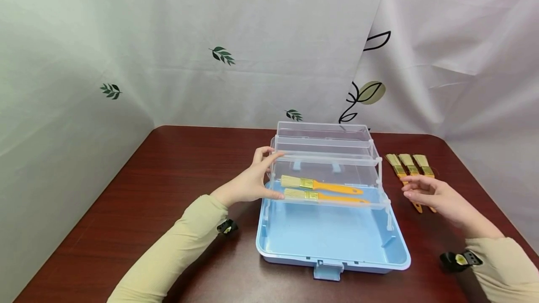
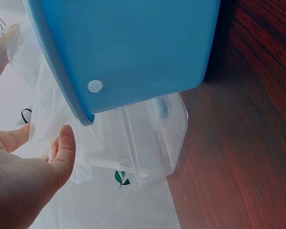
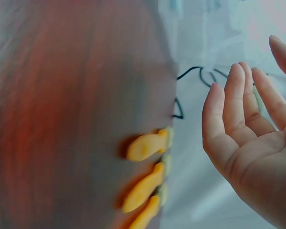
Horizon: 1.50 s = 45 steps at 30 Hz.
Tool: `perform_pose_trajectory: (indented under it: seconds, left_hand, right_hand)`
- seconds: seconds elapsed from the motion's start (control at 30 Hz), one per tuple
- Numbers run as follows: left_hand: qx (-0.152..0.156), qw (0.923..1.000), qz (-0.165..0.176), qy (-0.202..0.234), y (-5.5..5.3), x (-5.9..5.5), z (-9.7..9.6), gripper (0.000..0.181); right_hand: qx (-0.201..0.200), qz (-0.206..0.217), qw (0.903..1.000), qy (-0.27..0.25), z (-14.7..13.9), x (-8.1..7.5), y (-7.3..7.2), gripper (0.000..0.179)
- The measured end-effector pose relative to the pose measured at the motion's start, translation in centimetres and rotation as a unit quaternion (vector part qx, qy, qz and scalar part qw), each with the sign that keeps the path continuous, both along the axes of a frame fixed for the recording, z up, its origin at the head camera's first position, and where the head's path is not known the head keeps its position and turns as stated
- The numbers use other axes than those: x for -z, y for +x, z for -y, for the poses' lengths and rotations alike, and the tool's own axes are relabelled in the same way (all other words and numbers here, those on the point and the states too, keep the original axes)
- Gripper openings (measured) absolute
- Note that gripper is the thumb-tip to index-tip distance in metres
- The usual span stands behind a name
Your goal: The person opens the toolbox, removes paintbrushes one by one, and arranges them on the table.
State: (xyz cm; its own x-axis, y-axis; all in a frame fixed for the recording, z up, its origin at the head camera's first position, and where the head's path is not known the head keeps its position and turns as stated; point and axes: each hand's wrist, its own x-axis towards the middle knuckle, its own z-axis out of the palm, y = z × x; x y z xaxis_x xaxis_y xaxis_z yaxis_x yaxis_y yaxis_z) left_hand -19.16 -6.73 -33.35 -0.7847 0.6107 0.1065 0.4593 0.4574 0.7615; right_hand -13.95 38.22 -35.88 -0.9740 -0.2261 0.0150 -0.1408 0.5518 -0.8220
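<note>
A blue toolbox (image 1: 328,237) stands open on the table, its clear tiered trays (image 1: 326,160) raised toward the back. Two paintbrushes with orange handles, an upper paintbrush (image 1: 337,187) and a lower paintbrush (image 1: 341,198), lie in the front clear tray. My left hand (image 1: 250,181) holds the left end of the trays, thumb at the front tray's corner and fingers higher up. In the left wrist view, that hand (image 2: 33,167) spans the clear plastic beside the blue wall. My right hand (image 1: 438,198) hovers with relaxed fingers over three more paintbrushes (image 1: 410,165) and holds nothing.
The dark red wooden table (image 1: 189,162) carries the box right of its middle. A patterned white cloth (image 1: 252,22) hangs behind and along the sides. The box's front latch (image 1: 328,271) hangs down toward me.
</note>
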Motion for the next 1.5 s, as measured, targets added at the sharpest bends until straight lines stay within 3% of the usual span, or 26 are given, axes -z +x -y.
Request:
perform_pose_trajectory:
  seconds: [0.4,0.8,0.97,1.17,1.5]
  left_hand:
    - [-0.003,1.0,-0.001,-0.005,0.0,0.0,0.0,0.095]
    - [-0.002,1.0,-0.003,-0.002,0.1,-0.1,0.0,0.096]
    - [-0.003,1.0,-0.004,-0.002,0.1,-0.2,0.0,0.096]
    - [-0.007,0.9999,-0.005,-0.008,0.0,-0.3,0.0,0.096]
    - [-0.004,1.0,-0.003,-0.007,0.1,-0.3,0.0,0.096]
  right_hand:
    - [-0.026,-0.022,0.9992,0.021,3.0,-3.2,0.2,0.03]
    - [-0.088,-0.023,0.9958,0.014,6.1,-5.6,-0.2,0.028]
    - [-0.1,-0.042,0.9935,0.036,7.3,-6.9,-0.6,0.029]
    - [-0.099,-0.031,0.9912,0.082,9.1,-8.2,-1.3,0.039]
    - [-0.163,-0.042,0.9718,0.166,12.8,-8.8,-2.9,0.044]
